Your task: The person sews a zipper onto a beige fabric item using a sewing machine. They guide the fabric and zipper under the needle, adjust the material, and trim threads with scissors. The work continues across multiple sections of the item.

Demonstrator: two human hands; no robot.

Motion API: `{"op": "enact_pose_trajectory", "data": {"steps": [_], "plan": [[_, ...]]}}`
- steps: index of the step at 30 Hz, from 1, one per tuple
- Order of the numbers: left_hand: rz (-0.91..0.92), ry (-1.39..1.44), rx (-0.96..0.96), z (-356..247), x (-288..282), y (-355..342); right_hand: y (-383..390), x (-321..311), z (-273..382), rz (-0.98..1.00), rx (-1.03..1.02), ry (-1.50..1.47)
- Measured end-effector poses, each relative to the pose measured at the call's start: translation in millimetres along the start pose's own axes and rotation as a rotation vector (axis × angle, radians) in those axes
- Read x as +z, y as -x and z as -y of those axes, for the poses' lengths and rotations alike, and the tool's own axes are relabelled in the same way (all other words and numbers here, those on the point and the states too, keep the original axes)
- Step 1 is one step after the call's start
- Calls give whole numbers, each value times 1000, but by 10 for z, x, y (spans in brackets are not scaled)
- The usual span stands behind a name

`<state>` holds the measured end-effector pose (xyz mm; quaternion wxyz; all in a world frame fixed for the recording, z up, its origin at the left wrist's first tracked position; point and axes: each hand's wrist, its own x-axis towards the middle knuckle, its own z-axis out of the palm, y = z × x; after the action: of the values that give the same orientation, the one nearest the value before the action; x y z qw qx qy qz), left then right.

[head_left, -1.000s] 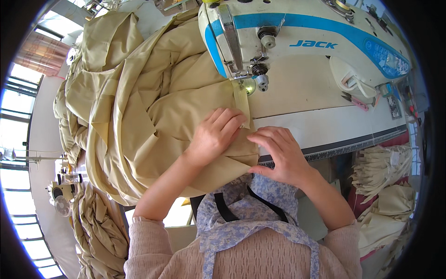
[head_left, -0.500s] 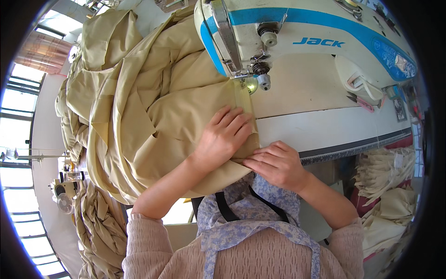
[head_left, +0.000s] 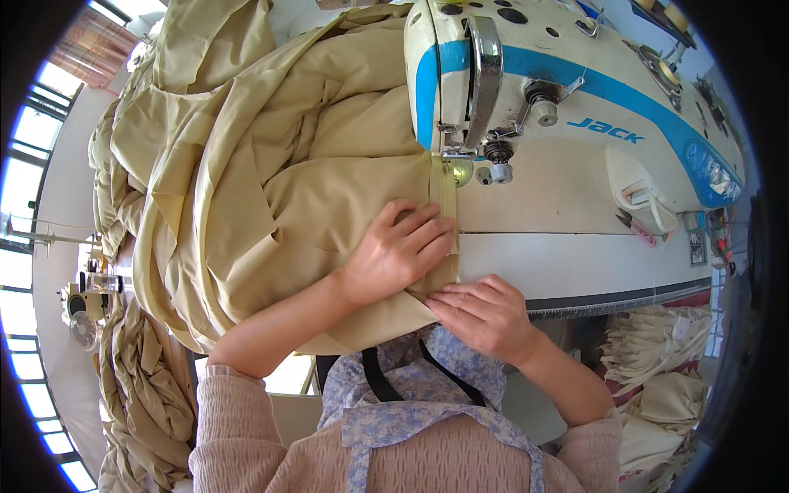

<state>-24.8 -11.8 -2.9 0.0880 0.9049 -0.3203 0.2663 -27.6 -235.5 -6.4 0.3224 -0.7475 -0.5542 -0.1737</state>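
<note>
A large heap of beige fabric [head_left: 312, 197] covers the left half of the sewing table, with a pale strip [head_left: 445, 197] along its right edge running under the needle area of a white and blue sewing machine [head_left: 546, 62]. My left hand [head_left: 394, 251] lies on the fabric just below the presser foot, fingers curled over the strip and gripping it against the cloth. My right hand [head_left: 481, 316] is lower and to the right, fingers closed on the fabric's edge at the table's front rim. What lies beneath my fingertips is hidden.
Pink-handled snips [head_left: 645, 237] lie under the machine arm. A measuring scale [head_left: 616, 300] runs along the table's front edge. Cream fabric bundles [head_left: 649, 361] sit at lower right, more beige cloth [head_left: 144, 394] at lower left. Another machine [head_left: 90, 296] stands at the left.
My right hand has moved down, its spread fingers closing on the fabric edge. My left hand has shifted down along the strip. The machine sits lower and further right in the view.
</note>
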Motion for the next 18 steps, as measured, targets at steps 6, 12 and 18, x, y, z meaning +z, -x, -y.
{"op": "enact_pose_trajectory", "data": {"steps": [6,12,18], "plan": [[-22,-6,30,234,99,-76,-146,26,-153,34,34,11],[-8,137,-17,354,63,-116,-133,49,-174,36,48,42],[36,213,31,359,-43,-149,-119,42,-171,40,51,54]]}}
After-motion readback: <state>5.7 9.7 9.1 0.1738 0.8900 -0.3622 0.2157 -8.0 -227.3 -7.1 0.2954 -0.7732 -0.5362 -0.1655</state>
